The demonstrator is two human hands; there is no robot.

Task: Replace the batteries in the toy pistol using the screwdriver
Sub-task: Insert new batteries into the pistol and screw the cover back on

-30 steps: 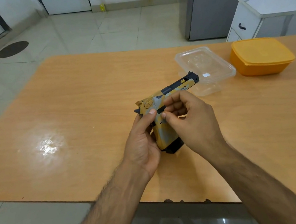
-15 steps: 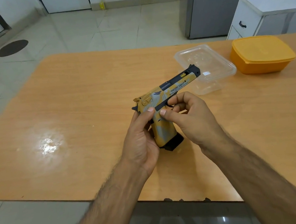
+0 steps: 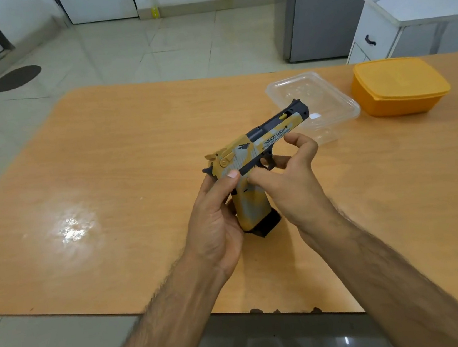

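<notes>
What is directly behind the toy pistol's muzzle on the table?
A clear plastic container sits on the table behind the toy pistol; the muzzle covers part of its near side. An orange lidded box stands to its right. No screwdriver is visible.

both forearms come up from the bottom edge and meet in the middle, left hand (image 3: 216,218) curled around the toy pistol (image 3: 253,170) grip with its thumb lying across the side, right hand (image 3: 290,182) pinching it near the trigger, fingers curled
</notes>
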